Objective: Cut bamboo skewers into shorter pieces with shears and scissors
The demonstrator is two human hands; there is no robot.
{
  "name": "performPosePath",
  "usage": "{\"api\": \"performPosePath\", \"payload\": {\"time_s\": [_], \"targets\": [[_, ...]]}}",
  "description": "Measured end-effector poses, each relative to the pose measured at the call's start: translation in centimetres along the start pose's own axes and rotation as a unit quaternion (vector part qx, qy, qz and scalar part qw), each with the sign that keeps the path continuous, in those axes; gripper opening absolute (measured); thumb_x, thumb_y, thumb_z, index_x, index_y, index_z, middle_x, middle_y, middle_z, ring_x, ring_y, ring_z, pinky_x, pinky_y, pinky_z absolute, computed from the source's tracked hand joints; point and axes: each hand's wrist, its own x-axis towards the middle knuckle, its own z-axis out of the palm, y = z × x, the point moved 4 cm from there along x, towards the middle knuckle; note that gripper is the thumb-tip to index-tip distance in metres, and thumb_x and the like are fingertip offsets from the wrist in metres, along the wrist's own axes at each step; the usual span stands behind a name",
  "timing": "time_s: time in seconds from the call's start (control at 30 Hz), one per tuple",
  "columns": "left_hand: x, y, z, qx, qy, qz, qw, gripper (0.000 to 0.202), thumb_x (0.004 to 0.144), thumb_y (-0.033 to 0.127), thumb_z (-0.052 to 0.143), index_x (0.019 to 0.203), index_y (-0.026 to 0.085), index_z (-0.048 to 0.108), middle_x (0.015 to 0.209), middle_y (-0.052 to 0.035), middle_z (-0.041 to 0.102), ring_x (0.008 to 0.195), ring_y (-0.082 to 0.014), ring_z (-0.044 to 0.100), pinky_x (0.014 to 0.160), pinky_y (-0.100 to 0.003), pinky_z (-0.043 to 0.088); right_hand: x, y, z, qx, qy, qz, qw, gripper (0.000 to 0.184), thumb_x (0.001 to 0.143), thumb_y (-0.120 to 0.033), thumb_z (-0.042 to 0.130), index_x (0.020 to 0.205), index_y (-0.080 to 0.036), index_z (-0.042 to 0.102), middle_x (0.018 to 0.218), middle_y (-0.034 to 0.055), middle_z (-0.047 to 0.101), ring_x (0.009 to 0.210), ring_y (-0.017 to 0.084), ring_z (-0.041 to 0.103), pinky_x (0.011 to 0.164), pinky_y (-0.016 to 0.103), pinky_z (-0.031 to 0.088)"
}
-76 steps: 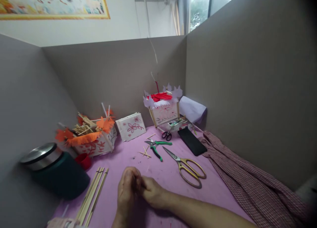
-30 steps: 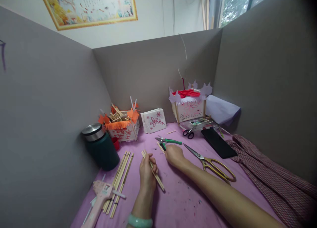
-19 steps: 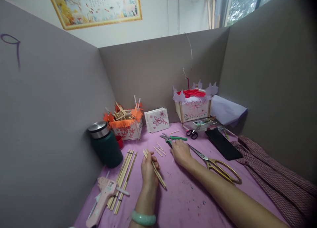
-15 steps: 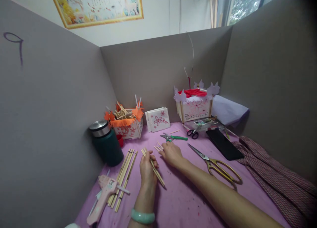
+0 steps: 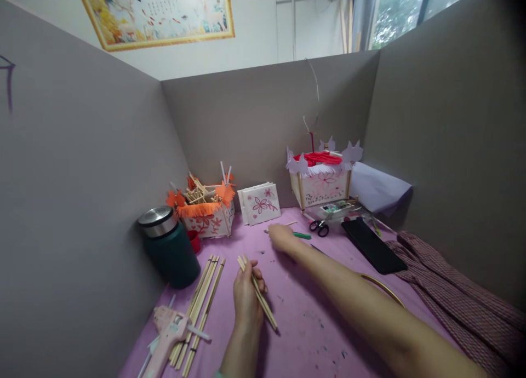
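Observation:
My left hand [image 5: 247, 296] is closed round a few wooden sticks [image 5: 263, 298], which slant across the palm toward the lower right. Farther forward, my right hand [image 5: 281, 238] is curled low over the cloth, back of the hand up. It covers the middle of the green-handled cutters [image 5: 302, 235], whose tip and one handle end stick out at either side. Its fingertips are hidden, so anything in them does not show. To the left of my left hand, more long sticks [image 5: 203, 301] with dark marks lie side by side.
A pink glue gun [image 5: 166, 334] lies at the front left beside a dark green flask [image 5: 168, 252]. Behind stand an orange-fringed box [image 5: 205, 222], drawn cards [image 5: 261, 202] and a lilac-trimmed box [image 5: 322, 186]. Gold-handled scissors [image 5: 384, 287] lie partly under my right arm, near a phone [image 5: 372, 246].
My right hand has moved forward over the cutters and curled in. The short stick pieces by its fingers no longer show. My left hand still grips its sticks. The view has shifted slightly.

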Motion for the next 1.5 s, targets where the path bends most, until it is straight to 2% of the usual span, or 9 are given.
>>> {"api": "performPosePath", "payload": {"time_s": [0.27,0.57,0.7,0.87,1.07,1.2,1.3,1.43,1.5], "targets": [[-0.5,0.0,0.3,-0.015,0.004,-0.031,0.999,0.034,0.069,0.041,0.068,0.087,0.014,0.056,0.054,0.0062,0.050,0.036,-0.0039,0.038,0.036,-0.017,0.031,4.0,8.0,-0.1,-0.060,-0.020,0.010,0.998,0.033,0.089,-0.033,0.055,0.117,-0.015,0.054,0.116,0.0088,0.056,0.099,0.020,0.058,0.083,0.040,0.050],[-0.5,-0.2,0.6,-0.025,0.010,-0.043,0.999,0.039,0.064,0.045,0.073,0.083,0.014,0.058,0.053,0.0059,0.050,0.037,-0.0037,0.038,0.036,-0.017,0.030,6.2,5.5,0.2,-0.011,-0.005,-0.059,0.998,0.032,0.090,-0.037,0.051,0.116,-0.017,0.055,0.121,0.0093,0.055,0.106,0.021,0.055,0.089,0.039,0.045],[-0.5,0.1,0.6,-0.026,0.005,-0.037,0.999,0.043,0.063,0.045,0.074,0.087,0.015,0.057,0.053,0.0065,0.050,0.037,-0.0036,0.038,0.037,-0.017,0.030,4.2,5.3,0.3,0.016,0.001,-0.047,0.999,0.040,0.085,-0.048,0.052,0.109,-0.017,0.060,0.116,0.0139,0.059,0.107,0.027,0.054,0.085,0.034,0.040],[-0.5,0.0,0.6,-0.031,-0.023,-0.039,0.998,0.042,0.067,0.045,0.071,0.091,0.015,0.055,0.053,0.0067,0.050,0.036,-0.0035,0.037,0.037,-0.017,0.029,-0.2,6.6,1.4,0.064,-0.026,-0.037,0.997,0.068,0.051,-0.057,0.074,0.104,-0.015,0.063,0.107,0.0183,0.061,0.100,0.038,0.053,0.081,0.042,0.039],[0.0,-0.6,0.3,0.007,-0.044,-0.056,0.997,0.040,0.069,0.044,0.068,0.092,0.015,0.054,0.054,0.0075,0.048,0.033,-0.0023,0.033,0.035,-0.016,0.024,-3.5,4.1,-0.4,0.210,0.054,-0.081,0.973,0.055,0.056,-0.031,0.071,0.109,-0.019,0.061,0.119,0.0139,0.056,0.117,0.035,0.040,0.097,0.046,0.027],[-0.3,-0.5,0.6,0.062,-0.061,-0.025,0.996,0.041,0.071,0.047,0.066,0.093,0.014,0.056,0.060,0.0069,0.049,0.032,-0.0001,0.027,0.033,-0.016,0.016,-6.0,2.1,-2.5,0.354,0.105,-0.078,0.926,0.056,0.074,-0.036,0.054,0.127,-0.019,0.047,0.126,0.0114,0.054,0.115,0.025,0.047,0.096,0.040,0.034],[-1.1,-0.5,1.4,0.126,-0.081,0.008,0.989,0.044,0.072,0.052,0.063,0.092,0.014,0.058,0.067,0.0035,0.055,0.033,0.0003,0.025,0.033,-0.017,0.015,-9.0,1.6,-2.8,0.533,0.072,-0.062,0.841,0.045,0.084,-0.039,0.033,0.118,-0.016,0.052,0.110,0.0118,0.063,0.097,0.022,0.060,0.083,0.039,0.047],[-1.8,-1.0,2.4,0.217,-0.133,0.064,0.965,0.041,0.066,0.044,0.073,0.091,0.013,0.063,0.075,-0.0029,0.063,0.055,-0.0085,0.052,0.050,-0.020,0.039,-12.7,1.4,-1.4,0.870,-0.076,-0.027,0.486,0.033,0.070,-0.035,0.048,0.092,-0.015,0.063,0.095,0.0123,0.069,0.091,0.026,0.063,0.085,0.046,0.047],[-1.6,-1.3,2.4,0.251,-0.142,0.091,0.953,0.036,0.063,0.038,0.076,0.086,0.013,0.065,0.077,-0.0041,0.064,0.068,-0.0140,0.057,0.061,-0.023,0.043,-13.7,1.5,-1.1,0.910,-0.090,-0.034,0.403,0.033,0.066,-0.030,0.050,0.092,-0.015,0.064,0.095,0.0112,0.070,0.095,0.027,0.062,0.090,0.047,0.044]]}}
